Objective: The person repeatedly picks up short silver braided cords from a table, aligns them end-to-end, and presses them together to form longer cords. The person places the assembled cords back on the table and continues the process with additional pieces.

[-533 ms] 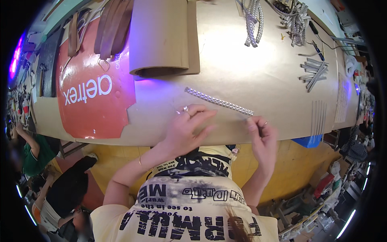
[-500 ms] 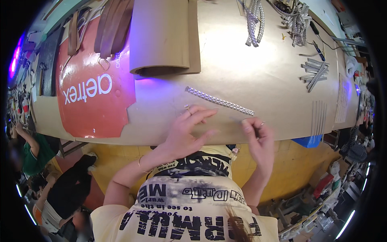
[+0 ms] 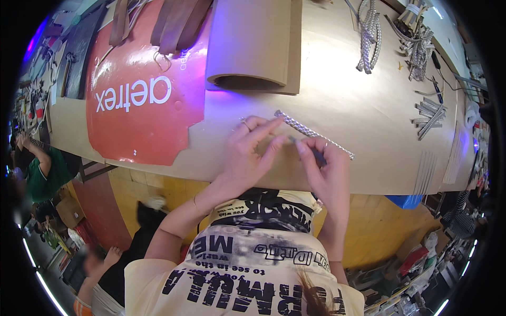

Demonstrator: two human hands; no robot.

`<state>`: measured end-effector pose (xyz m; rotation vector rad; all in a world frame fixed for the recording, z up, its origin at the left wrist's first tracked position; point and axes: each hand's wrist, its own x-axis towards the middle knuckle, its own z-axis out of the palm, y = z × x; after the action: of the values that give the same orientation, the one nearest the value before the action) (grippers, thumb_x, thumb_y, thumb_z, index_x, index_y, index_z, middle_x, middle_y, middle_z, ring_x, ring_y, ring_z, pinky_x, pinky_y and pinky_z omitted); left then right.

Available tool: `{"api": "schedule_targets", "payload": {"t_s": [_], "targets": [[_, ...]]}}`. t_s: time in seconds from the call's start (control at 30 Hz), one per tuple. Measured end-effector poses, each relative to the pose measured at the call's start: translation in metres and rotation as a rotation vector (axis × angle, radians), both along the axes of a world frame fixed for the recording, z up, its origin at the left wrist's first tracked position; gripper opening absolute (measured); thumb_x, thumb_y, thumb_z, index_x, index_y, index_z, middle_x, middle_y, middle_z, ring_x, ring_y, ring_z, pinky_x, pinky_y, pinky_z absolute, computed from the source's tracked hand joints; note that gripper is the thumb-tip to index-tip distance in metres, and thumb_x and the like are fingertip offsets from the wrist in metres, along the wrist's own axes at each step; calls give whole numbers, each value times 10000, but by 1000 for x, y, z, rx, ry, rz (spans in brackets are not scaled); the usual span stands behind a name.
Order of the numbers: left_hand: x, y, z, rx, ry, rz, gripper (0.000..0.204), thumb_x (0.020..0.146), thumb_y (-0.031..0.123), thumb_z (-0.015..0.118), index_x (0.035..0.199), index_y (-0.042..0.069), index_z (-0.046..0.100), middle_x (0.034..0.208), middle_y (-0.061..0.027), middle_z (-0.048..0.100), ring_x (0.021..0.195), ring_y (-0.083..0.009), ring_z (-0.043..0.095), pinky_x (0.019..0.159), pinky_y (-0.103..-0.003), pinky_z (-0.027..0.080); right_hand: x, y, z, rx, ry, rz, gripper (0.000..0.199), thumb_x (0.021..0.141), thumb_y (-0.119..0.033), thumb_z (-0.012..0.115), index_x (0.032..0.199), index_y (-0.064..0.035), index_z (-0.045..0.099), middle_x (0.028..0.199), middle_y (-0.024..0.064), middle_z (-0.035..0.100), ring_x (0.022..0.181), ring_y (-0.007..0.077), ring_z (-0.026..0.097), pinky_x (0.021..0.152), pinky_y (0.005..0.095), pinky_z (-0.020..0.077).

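Note:
A short silver braided cord (image 3: 316,131) lies slantwise on the brown-covered table, its left end farther away. My left hand (image 3: 250,150) is beside that end, thumb and forefinger spread, the forefinger reaching close to the braid; whether it touches cannot be made out. Just below the cord, my right hand (image 3: 326,168) pinches thumb against forefinger. A small greyish tip sticks out of the pinch towards my left thumb, too blurred to name. The right hand's other fingers are curled and partly hide the middle of the braid.
Beyond my hands stands a large brown cardboard roll (image 3: 253,47). A red printed sheet (image 3: 142,126) with brown straps (image 3: 182,26) covers the left. Rightward lie short braided pieces (image 3: 429,116), longer silver braids (image 3: 370,42), thin metal rods (image 3: 425,174) and a dark-handled tool (image 3: 437,89).
My right hand has moved left and closer to the left hand, its small greyish piece now near my left thumb. The view has shifted, so the table's things appear farther right.

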<state>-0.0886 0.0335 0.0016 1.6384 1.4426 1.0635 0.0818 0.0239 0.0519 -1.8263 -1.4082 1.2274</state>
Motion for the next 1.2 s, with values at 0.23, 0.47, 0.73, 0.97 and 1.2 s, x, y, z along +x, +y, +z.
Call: {"api": "schedule_targets", "payload": {"t_s": [0.23, 0.47, 0.73, 0.97, 1.2], "targets": [[-14, 11, -17, 319, 507, -46, 278, 787, 117, 731, 1065, 111, 728, 854, -1, 592, 737, -166, 578, 674, -331, 414, -19, 33, -21, -63, -134, 11, 240, 942, -245, 627, 896, -24, 707, 551, 94, 541, 471, 199, 462, 504, 350, 379], [-11, 8, -21, 306, 525, -65, 358, 758, 82, 743, 1115, 108, 732, 907, -8, 593, 726, -157, 571, 672, -339, 417, -27, 36, -20, -77, -277, -8, 248, 945, -274, 624, 894, -49, 714, 584, 107, 602, 515, 253, 570, 548, 370, 436], [-12, 7, -21, 310, 496, -59, 355, 765, 83, 757, 1118, 100, 727, 915, -11, 596, 727, -158, 572, 681, -340, 412, -28, 37, -18, -106, -321, 0, 253, 942, -291, 626, 884, -62, 717, 578, 105, 600, 513, 254, 574, 548, 371, 439], [-12, 8, -20, 301, 461, -70, 248, 801, 119, 732, 1044, 77, 714, 904, 3, 582, 754, -157, 559, 688, -339, 394, -31, 36, -18, -94, -330, -26, 260, 935, -293, 626, 865, -63, 725, 563, 95, 595, 497, 251, 567, 540, 374, 436], [-12, 8, -18, 281, 463, -78, 362, 785, 84, 761, 1143, 86, 714, 942, -12, 611, 683, -143, 571, 675, -334, 404, -36, 36, -17, -103, -352, -65, 261, 924, -287, 633, 853, -55, 728, 554, 111, 593, 496, 271, 580, 538, 378, 442]]}}
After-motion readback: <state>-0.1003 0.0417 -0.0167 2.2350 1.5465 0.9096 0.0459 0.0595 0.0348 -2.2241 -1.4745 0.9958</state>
